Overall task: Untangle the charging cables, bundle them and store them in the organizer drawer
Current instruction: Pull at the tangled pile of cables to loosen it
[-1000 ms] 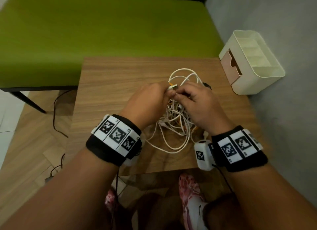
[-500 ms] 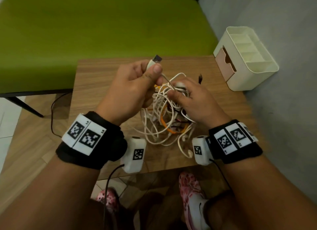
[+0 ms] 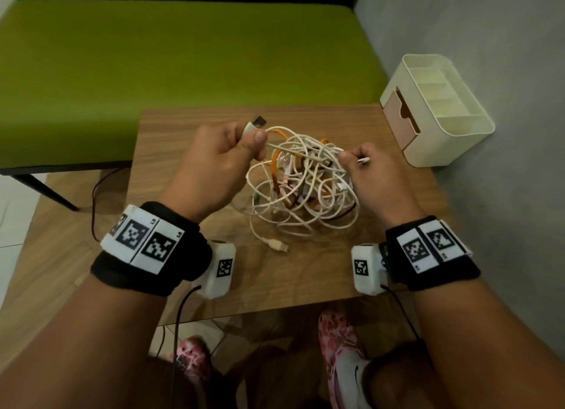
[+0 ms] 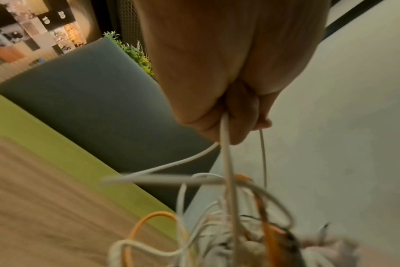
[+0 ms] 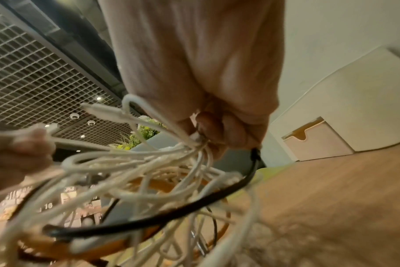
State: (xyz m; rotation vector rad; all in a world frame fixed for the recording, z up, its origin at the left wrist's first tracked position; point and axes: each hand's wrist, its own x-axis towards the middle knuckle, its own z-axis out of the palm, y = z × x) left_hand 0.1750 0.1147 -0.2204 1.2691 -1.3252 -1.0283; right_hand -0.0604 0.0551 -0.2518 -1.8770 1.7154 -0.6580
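A tangle of white, orange and black charging cables lies on the small wooden table, partly lifted between my hands. My left hand pinches a white cable just below its USB plug, held up at the tangle's far left. In the left wrist view that white cable runs down from my curled fingers. My right hand grips several white strands at the tangle's right side, with a small plug sticking out. Another USB plug rests on the table near me.
A cream organizer with a pale pink drawer stands at the table's far right corner against the grey wall. A green bench runs behind the table. My feet show below the near table edge.
My hands have drawn apart: the left moved left holding the USB plug, the right moved right with its strands. The tangle has spread wider between them.
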